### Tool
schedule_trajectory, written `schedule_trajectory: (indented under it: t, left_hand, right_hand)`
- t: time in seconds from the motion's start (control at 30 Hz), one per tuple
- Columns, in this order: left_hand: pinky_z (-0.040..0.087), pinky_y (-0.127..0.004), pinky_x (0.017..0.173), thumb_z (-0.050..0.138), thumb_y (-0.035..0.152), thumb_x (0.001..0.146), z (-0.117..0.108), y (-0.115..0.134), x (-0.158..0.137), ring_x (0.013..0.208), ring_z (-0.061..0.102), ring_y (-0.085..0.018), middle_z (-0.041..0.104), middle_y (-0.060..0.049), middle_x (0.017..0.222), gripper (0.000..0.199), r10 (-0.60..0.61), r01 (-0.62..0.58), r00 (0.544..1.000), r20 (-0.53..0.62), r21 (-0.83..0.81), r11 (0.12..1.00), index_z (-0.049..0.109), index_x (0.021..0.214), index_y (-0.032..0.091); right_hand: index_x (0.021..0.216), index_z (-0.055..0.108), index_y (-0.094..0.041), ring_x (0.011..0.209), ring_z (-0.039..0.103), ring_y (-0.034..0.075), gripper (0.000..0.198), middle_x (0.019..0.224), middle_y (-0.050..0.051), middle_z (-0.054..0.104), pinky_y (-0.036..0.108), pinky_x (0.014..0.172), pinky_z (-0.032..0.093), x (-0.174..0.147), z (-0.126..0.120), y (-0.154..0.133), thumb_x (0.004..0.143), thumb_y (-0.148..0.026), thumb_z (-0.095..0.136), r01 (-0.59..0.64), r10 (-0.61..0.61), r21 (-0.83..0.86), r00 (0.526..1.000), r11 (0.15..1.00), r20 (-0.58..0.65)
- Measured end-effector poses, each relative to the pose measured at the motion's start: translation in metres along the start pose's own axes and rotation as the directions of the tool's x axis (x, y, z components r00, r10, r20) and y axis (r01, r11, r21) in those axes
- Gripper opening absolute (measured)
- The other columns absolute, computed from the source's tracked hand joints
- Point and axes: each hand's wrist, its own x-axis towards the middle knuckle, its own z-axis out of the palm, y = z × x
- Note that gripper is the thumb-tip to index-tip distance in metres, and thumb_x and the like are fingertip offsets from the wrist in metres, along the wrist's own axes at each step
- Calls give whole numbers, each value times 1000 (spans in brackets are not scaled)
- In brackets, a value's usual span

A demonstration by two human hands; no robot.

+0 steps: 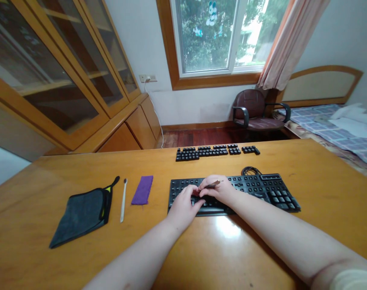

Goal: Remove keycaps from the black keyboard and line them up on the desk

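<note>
The table [201, 262] carries everything. The keyboard [252, 186] lies lengthwise between its left and right edges, squared to the person, probably so both hands reach it easily. The grey cloth [83, 211] lies folded toward the left edge, apparently to leave elbow room. Over the keyboard's left half, the right hand [221, 190] grips a thin tool, seemingly pen-fashion for fine control; the left hand [185, 205] bends its fingers together against it, perhaps to steady the work. Loose keycaps [212, 152] stand in rows along the far edge, likely to keep their order. The purple cloth [143, 190] and brush [123, 201] sit between grey cloth and keyboard, handy for the left side.

Both forearms run out of view past the near edge. The hands cover part of the keyboard, and whether the left one pinches anything cannot be told. The tool [214, 184] has its tip hidden, so its kind is unclear.
</note>
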Motion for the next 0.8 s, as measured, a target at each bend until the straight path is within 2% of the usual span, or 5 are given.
schedule_trajectory:
  t: [0.17,0.3,0.43,0.6,0.8]
  left_hand:
    - [48,-28,71,60,29,79,2,-2,0,76,58,-15,60,2,80,14,-37,35,999,-39,-37,999,49,80,21]
    - [51,-29,72,61,31,79,5,-7,1,77,61,-15,61,1,81,18,-58,47,996,-74,-135,990,48,86,21]
    - [53,-31,77,61,27,80,6,-10,3,82,63,-16,63,-2,91,20,-64,40,990,-130,-178,983,51,96,20]
    - [52,-33,81,59,23,80,3,-9,3,87,63,-17,66,-3,97,20,-56,38,988,-142,-129,991,59,99,21]
    - [52,-32,78,62,25,78,1,-9,3,84,63,-17,67,-2,93,19,-67,49,986,-152,-119,992,62,96,22]
  right_hand:
    - [80,68,-20,75,65,14,26,79,4,70,26,73,52,0,5,-5,77,-45,62,72,-73,55,997,996,25]
    - [85,67,-19,81,64,16,28,84,6,70,29,76,52,1,3,-6,82,-45,56,115,-116,25,992,993,41]
    - [90,65,-19,87,62,17,25,90,7,68,32,80,50,1,0,-8,88,-39,50,101,-101,-8,994,995,43]
    - [92,64,-19,82,62,16,20,86,7,67,31,76,50,1,-1,-8,88,-34,51,64,-64,-52,998,997,-6]
    - [90,65,-19,78,62,15,18,83,5,69,28,73,49,0,-2,-7,87,-31,53,52,-50,-87,998,995,26]
